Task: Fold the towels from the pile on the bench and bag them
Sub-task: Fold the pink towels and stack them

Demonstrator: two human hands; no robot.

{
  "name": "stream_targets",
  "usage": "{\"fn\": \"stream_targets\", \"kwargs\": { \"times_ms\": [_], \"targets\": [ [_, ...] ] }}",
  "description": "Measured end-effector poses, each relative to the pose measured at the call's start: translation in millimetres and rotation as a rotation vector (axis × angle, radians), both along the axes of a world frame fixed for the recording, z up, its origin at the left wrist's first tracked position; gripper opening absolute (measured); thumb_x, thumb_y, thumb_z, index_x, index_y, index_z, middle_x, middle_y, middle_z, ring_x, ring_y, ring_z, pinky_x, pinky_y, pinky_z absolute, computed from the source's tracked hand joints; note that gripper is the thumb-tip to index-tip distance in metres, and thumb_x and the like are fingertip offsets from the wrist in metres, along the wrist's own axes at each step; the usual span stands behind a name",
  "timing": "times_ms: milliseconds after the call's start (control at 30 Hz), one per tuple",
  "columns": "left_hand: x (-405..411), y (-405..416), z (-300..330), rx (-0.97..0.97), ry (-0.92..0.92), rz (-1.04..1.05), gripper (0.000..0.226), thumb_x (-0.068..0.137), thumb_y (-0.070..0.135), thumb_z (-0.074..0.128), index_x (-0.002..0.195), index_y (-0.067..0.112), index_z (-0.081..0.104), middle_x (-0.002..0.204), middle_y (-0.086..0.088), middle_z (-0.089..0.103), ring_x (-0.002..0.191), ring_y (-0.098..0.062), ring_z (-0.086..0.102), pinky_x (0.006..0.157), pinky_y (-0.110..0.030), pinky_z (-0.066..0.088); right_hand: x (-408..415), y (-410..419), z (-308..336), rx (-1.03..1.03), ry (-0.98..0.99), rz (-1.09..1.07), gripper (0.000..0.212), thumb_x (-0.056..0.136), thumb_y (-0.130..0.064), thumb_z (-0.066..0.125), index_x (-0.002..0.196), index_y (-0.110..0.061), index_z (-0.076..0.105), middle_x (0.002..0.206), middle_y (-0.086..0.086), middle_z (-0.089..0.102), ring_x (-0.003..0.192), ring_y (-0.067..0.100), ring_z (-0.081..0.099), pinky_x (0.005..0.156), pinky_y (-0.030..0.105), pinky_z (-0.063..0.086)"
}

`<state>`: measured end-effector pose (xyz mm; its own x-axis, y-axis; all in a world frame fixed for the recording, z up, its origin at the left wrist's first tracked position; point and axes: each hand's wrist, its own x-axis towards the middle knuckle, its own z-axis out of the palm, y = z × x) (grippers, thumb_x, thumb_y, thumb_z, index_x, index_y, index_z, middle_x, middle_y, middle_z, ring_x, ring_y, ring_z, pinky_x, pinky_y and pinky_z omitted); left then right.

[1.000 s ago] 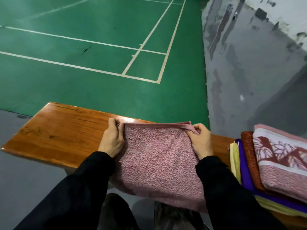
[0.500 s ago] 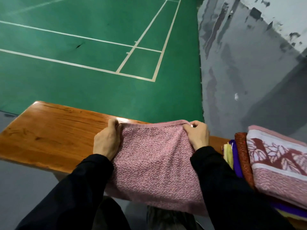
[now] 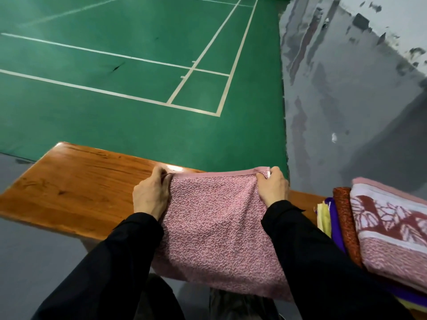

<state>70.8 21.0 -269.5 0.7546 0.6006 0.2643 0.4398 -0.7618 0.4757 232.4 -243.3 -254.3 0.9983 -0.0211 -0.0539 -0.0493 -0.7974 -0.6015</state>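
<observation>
on the wooden bench [image 3: 76, 188], the left hand [image 3: 151, 196] pinches the pink towel [image 3: 215, 225] at its far left corner, and the right hand [image 3: 272, 189] pinches the far right corner, fingers curled over the hem. to fold well, keep the hem taut and the corners level before bringing them over. the towel's near edge hangs off the bench; the pile [image 3: 379, 222] is cut off at right, and no bag shows.
</observation>
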Motion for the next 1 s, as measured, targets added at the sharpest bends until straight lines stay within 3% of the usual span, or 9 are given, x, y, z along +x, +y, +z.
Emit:
{"fn": "stream_targets", "kwargs": {
  "times_ms": [100, 200, 300, 367, 533, 667, 767, 900, 1000],
  "targets": [
    [4.4, -2.3, -0.2, 0.027, 0.071, 0.038, 0.025, 0.101, 0.046, 0.048, 0.096, 0.022, 0.044, 0.081, -0.007, 0.067, 0.068, -0.034, 0.063, 0.058, -0.036, 0.042, -5.1, -1.2, 0.0, -0.116, -0.087, 0.029, 0.036, 0.095, -0.045, 0.063, 0.111, -0.019, 0.043, 0.092, 0.007, 0.065, 0.08, 0.03, 0.062, 0.069, 0.04, 0.05],
    [7.1, -1.7, 4.3, -0.058, 0.022, 0.031, 0.029, 0.098, 0.039, 0.056, 0.114, 0.018, 0.043, 0.107, -0.011, 0.061, 0.089, -0.035, 0.063, 0.071, -0.042, 0.049, -5.2, -1.0, 2.8, -0.175, -0.155, 0.064, 0.06, 0.093, -0.05, 0.064, 0.134, -0.019, 0.035, 0.11, 0.01, 0.062, 0.091, 0.031, 0.063, 0.072, 0.037, 0.045],
    [-5.1, -0.1, 15.3, -0.131, -0.089, 0.092, 0.048, 0.097, 0.045, 0.054, 0.129, 0.01, 0.046, 0.12, -0.016, 0.056, 0.108, -0.03, 0.055, 0.092, -0.046, 0.048, 1.1, -0.1, 11.7, -0.028, -0.07, 0.065, 0.067, 0.093, -0.043, 0.064, 0.146, -0.018, 0.03, 0.129, 0.015, 0.052, 0.098, 0.027, 0.054, 0.082, 0.037, 0.044],
    [-27.1, -4.0, 16.7, -0.095, -0.021, 0.202, 0.057, 0.096, 0.058, 0.044, 0.122, 0.009, 0.054, 0.12, -0.018, 0.057, 0.111, -0.033, 0.051, 0.095, -0.047, 0.043, -4.6, -4.1, 15.9, 0.122, -0.029, 0.029, 0.066, 0.094, -0.038, 0.058, 0.149, -0.015, 0.03, 0.141, 0.017, 0.042, 0.113, 0.028, 0.051, 0.094, 0.039, 0.042],
    [-81.1, -36.3, 12.9, -0.041, 0.37, 0.217, 0.076, 0.083, 0.08, 0.045, 0.113, 0.012, 0.059, 0.125, -0.016, 0.051, 0.113, -0.037, 0.046, 0.096, -0.05, 0.041, -62.4, -29.0, 0.0, -0.164, -0.103, -0.001, 0.068, 0.091, -0.048, 0.058, 0.145, -0.01, 0.041, 0.139, 0.019, 0.046, 0.125, 0.035, 0.046, 0.101, 0.046, 0.038],
    [-91.1, -42.1, 15.7, -0.083, 0.416, 0.188, 0.05, 0.092, 0.054, 0.056, 0.111, 0.008, 0.057, 0.124, -0.018, 0.052, 0.113, -0.04, 0.047, 0.094, -0.049, 0.041, -103.4, -47.9, -2.8, -0.264, -0.053, -0.015, 0.054, 0.089, -0.053, 0.063, 0.127, -0.016, 0.057, 0.129, 0.013, 0.05, 0.119, 0.034, 0.046, 0.098, 0.044, 0.038],
    [-96.4, -40.8, 21.7, -0.314, 0.256, 0.091, 0.027, 0.099, 0.034, 0.052, 0.102, 0.009, 0.044, 0.107, -0.026, 0.062, 0.1, -0.047, 0.058, 0.08, -0.046, 0.043, -116.0, -58.5, -1.2, -0.304, -0.066, 0.037, 0.029, 0.095, -0.042, 0.055, 0.107, -0.015, 0.06, 0.118, 0.013, 0.056, 0.107, 0.033, 0.052, 0.088, 0.041, 0.043],
    [-99.8, -36.4, 42.2, -0.591, 0.083, 0.009, 0.032, 0.099, 0.025, 0.057, 0.116, 0.006, 0.04, 0.109, -0.015, 0.058, 0.107, -0.037, 0.059, 0.083, -0.036, 0.041, -113.3, -63.7, 19.5, 0.042, 0.039, 0.045, 0.02, 0.102, -0.032, 0.05, 0.105, -0.014, 0.042, 0.102, 0.015, 0.064, 0.079, 0.03, 0.054, 0.069, 0.039, 0.042],
    [-109.3, -26.2, 42.1, -0.878, -0.009, 0.007, 0.078, 0.085, 0.033, 0.076, 0.145, 0.02, 0.029, 0.134, -0.014, 0.052, 0.122, -0.032, 0.055, 0.105, -0.044, 0.044, -113.7, -67.1, 30.0, 0.443, 0.235, 0.004, 0.041, 0.098, -0.021, 0.063, 0.131, -0.018, 0.038, 0.13, 0.011, 0.056, 0.101, 0.026, 0.058, 0.083, 0.036, 0.048]
  ]
}}
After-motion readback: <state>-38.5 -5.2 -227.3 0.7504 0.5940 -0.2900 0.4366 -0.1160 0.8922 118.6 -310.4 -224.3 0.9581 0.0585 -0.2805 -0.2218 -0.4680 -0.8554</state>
